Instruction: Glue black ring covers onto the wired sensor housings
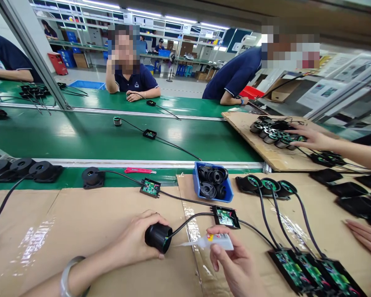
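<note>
My left hand [142,235] is wrapped round a black cylindrical housing [158,238], tilted so its open end faces right. A black cable [188,218] runs from it to a small black box with a green circuit board [225,216]. In my right hand [235,260] is a white glue bottle [218,241] with a long thin nozzle. The nozzle tip points left, close to the housing's open end; whether it touches cannot be made out.
A blue bin [213,181] of black round parts stands behind the cardboard. Wired boards [309,268] lie at right, near a co-worker's hand [366,239]. Another co-worker's hand [312,138] reaches over parts on a raised board. A red cutter [139,170] lies by the green belt [80,136].
</note>
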The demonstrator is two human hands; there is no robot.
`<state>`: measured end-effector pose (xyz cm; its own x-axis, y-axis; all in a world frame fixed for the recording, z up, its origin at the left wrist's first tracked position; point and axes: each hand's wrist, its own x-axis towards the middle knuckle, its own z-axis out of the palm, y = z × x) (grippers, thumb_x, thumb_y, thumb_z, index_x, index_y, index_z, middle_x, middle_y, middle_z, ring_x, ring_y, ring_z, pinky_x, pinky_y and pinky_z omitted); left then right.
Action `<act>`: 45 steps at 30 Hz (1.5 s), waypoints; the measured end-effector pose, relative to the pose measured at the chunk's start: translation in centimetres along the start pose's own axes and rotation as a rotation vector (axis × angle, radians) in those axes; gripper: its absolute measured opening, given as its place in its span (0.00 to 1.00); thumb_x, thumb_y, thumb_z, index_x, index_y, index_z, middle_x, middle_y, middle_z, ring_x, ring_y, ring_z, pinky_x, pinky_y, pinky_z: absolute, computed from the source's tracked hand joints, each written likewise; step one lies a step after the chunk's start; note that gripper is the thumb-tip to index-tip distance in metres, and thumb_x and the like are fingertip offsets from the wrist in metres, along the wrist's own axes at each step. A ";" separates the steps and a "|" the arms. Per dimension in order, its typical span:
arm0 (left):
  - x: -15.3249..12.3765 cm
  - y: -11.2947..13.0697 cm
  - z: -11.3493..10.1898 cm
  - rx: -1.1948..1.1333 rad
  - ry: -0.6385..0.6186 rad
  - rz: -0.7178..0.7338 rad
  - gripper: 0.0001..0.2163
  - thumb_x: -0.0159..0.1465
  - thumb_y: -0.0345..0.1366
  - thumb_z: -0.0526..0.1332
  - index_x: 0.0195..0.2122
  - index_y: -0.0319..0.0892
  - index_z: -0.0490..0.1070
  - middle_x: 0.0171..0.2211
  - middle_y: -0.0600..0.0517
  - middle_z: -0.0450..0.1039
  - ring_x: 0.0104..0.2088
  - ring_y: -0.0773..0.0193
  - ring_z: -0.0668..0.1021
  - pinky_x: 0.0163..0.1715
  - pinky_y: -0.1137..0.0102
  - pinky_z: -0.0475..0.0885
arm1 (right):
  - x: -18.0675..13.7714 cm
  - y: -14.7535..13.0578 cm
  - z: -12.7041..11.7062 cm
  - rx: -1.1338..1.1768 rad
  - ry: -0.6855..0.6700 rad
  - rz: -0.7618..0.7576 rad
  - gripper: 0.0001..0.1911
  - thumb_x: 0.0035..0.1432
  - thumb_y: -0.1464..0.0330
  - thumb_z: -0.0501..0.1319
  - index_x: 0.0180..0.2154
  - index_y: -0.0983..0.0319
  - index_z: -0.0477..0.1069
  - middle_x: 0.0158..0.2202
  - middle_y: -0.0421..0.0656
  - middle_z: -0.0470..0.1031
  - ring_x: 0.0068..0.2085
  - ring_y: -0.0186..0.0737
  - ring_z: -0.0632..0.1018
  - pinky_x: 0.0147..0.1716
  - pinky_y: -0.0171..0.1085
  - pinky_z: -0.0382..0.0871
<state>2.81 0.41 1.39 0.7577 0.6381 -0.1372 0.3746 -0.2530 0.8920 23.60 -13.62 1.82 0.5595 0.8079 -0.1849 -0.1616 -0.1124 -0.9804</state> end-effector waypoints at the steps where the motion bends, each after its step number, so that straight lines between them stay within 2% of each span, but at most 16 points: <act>1: 0.0 0.1 0.0 0.002 -0.001 -0.004 0.30 0.40 0.25 0.78 0.45 0.47 0.76 0.44 0.55 0.75 0.45 0.56 0.77 0.44 0.68 0.69 | -0.3 -0.3 0.3 -0.036 0.002 -0.018 0.22 0.52 0.50 0.72 0.38 0.60 0.75 0.23 0.35 0.66 0.20 0.27 0.66 0.21 0.26 0.65; 3: 0.1 0.2 0.0 -0.004 -0.004 -0.011 0.29 0.40 0.24 0.78 0.45 0.47 0.76 0.43 0.55 0.75 0.45 0.56 0.77 0.44 0.68 0.69 | -0.7 -0.8 0.6 -0.131 -0.023 -0.090 0.20 0.56 0.50 0.69 0.38 0.59 0.74 0.30 0.39 0.71 0.22 0.28 0.68 0.21 0.27 0.67; 6: 0.1 0.3 0.0 -0.013 -0.002 -0.017 0.29 0.41 0.23 0.77 0.45 0.47 0.76 0.44 0.55 0.75 0.45 0.56 0.77 0.44 0.68 0.69 | -0.5 -1.3 0.3 -0.358 -0.160 -0.341 0.10 0.64 0.58 0.64 0.42 0.57 0.73 0.37 0.40 0.73 0.24 0.30 0.73 0.22 0.28 0.70; 9: 0.2 0.3 0.1 -0.013 0.003 -0.023 0.29 0.40 0.23 0.77 0.45 0.47 0.76 0.44 0.55 0.75 0.44 0.56 0.77 0.44 0.69 0.69 | 0.2 -2.0 0.0 -0.591 -0.288 -0.623 0.06 0.66 0.65 0.62 0.45 0.55 0.71 0.38 0.40 0.74 0.31 0.34 0.77 0.30 0.28 0.73; 12: 0.1 0.3 0.2 -0.020 0.002 -0.028 0.29 0.40 0.23 0.77 0.45 0.47 0.77 0.43 0.55 0.75 0.44 0.57 0.78 0.43 0.69 0.69 | 0.4 -3.0 0.4 -0.686 -0.339 -0.760 0.06 0.68 0.65 0.60 0.46 0.56 0.68 0.38 0.40 0.74 0.38 0.34 0.78 0.37 0.27 0.73; 17: 0.0 0.2 0.3 -0.013 0.004 -0.013 0.29 0.40 0.25 0.78 0.45 0.48 0.76 0.43 0.55 0.75 0.43 0.58 0.78 0.42 0.69 0.69 | 0.1 -3.8 1.3 -0.743 -0.401 -0.783 0.06 0.71 0.64 0.57 0.47 0.57 0.66 0.39 0.41 0.73 0.39 0.33 0.78 0.39 0.26 0.73; 34: -0.3 -0.2 0.5 -0.002 0.015 0.015 0.28 0.42 0.23 0.75 0.45 0.48 0.76 0.43 0.54 0.74 0.42 0.57 0.77 0.41 0.69 0.69 | 0.4 -3.6 2.5 -0.769 -0.396 -0.813 0.05 0.72 0.64 0.55 0.46 0.57 0.65 0.36 0.40 0.72 0.35 0.34 0.77 0.35 0.27 0.72; 45: 0.0 -0.3 0.5 -0.011 0.019 0.012 0.28 0.43 0.24 0.76 0.45 0.49 0.76 0.43 0.54 0.74 0.42 0.57 0.77 0.41 0.68 0.69 | 0.4 -3.1 2.3 -0.795 -0.397 -0.822 0.06 0.71 0.67 0.56 0.48 0.58 0.63 0.38 0.43 0.72 0.38 0.37 0.78 0.38 0.30 0.74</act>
<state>2.96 0.06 0.90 0.7519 0.6486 -0.1184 0.3594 -0.2526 0.8984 22.43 -11.62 4.92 -0.0508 0.9107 0.4100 0.7477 0.3069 -0.5889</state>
